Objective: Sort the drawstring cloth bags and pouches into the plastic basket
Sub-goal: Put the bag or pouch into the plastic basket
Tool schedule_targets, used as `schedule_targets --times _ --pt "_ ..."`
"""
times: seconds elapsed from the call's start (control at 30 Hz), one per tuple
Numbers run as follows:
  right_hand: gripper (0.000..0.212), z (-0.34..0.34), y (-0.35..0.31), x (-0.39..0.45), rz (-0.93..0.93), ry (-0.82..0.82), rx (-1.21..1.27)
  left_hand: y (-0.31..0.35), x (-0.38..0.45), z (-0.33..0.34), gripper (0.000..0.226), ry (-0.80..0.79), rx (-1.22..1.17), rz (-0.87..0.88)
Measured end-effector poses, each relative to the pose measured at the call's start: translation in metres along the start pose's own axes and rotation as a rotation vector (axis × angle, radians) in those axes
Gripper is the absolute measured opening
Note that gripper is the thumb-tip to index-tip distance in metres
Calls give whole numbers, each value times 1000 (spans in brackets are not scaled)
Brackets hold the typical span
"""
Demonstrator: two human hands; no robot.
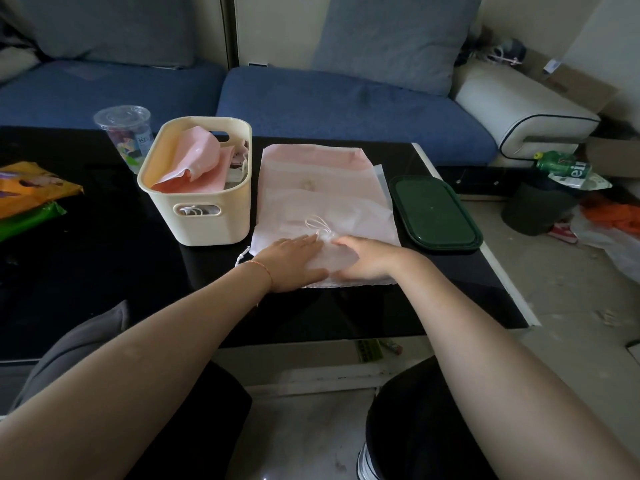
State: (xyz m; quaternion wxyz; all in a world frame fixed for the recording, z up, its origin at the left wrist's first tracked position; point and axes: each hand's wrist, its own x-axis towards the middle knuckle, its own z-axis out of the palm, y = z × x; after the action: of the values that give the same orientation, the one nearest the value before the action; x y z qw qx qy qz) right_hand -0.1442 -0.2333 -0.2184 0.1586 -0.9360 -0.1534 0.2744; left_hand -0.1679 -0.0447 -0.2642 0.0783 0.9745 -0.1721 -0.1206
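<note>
cream plastic basket (pixel 207 221) holding pink pouches (pixel 199 164). pale pink and white cloth bags (pixel 322 188) with white drawstring (pixel 317 225). glossy black table (pixel 104 271). dark green lid (pixel 434 213). blue sofa (pixel 329 102), grey cushions (pixel 391 39). orange packet (pixel 27 187).

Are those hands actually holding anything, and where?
Nothing is gripped. The left hand lies flat on the near end of the white drawstring bag; the right hand rests there too, fingers loosely bent.

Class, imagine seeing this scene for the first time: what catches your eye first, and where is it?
Both hands, left hand and right hand, press flat on a pale drawstring bag atop a pink stack of bags at the table's centre. Just left stands a cream plastic basket already holding pink pouches.
</note>
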Motion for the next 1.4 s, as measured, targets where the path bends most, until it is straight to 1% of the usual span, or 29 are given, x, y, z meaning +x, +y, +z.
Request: schedule_targets --times 0.07,0.17,0.23,0.3,0.37,0.43,0.47,0.5,0.57,0.6,0.67,0.7,0.8,0.87,0.9,0.97,1.03,1.1,1.2,1.3,1.4 --pt "81 -1 0 -1 -1 16 -12 2 3 -6 69 -28 -35 -17" --pt "71 -5 -4 -1 6 59 -6 0 5 -16 66 -40 -130 -57" --pt "70 -11 -6 2 -2 53 -70 -1 6 -26 63 -29 -139 -61" --pt "65 -19 -11 5 -17 56 -136 -1 9 -38 51 21 -154 -85" --pt "51 -31 -16 9 -28 79 -161 -5 17 -53 34 92 -157 -116" --pt "48 -45 -15 18 -20 94 -147 -11 28 -66 19 120 -112 -131" --pt "48 -51 -14 25 -5 91 -127 -14 34 -72 17 117 -82 -137" --pt "44 -56 -12 31 7 85 -95 -16 39 -77 18 114 -50 -152" --pt "20 -62 -7 46 36 112 -45 -15 50 -85 19 134 47 -202" --pt "15 -64 -3 54 62 140 -14 -14 56 -87 21 163 111 -223" --pt "27 -64 2 65 103 199 9 -13 64 -85 26 238 204 -253" --pt "28 -64 3 71 112 234 -14 -16 69 -82 26 269 254 -263" --pt "19 -60 1 86 93 342 -231 -25 81 -69 26 374 393 -281" --pt "26 -53 2 99 56 402 -276 -25 85 -58 32 477 357 -217" --pt "26 -49 2 105 47 423 -271 -24 86 -51 41 482 318 -166" --pt "25 -41 2 113 47 444 -276 -23 86 -33 54 362 241 -119" --pt "26 -34 2 120 51 451 -278 -31 88 -19 59 192 121 -170" --pt "30 -33 2 124 70 464 -274 -39 92 -13 62 120 14 -218" --pt "26 -35 4 128 61 499 -231 -43 96 -7 63 98 -29 -215" --pt "43 -28 10 130 59 486 -278 -43 96 -4 63 116 -43 -212" --pt "47 -15 23 129 91 492 -265 -42 94 -4 62 144 -37 -210"
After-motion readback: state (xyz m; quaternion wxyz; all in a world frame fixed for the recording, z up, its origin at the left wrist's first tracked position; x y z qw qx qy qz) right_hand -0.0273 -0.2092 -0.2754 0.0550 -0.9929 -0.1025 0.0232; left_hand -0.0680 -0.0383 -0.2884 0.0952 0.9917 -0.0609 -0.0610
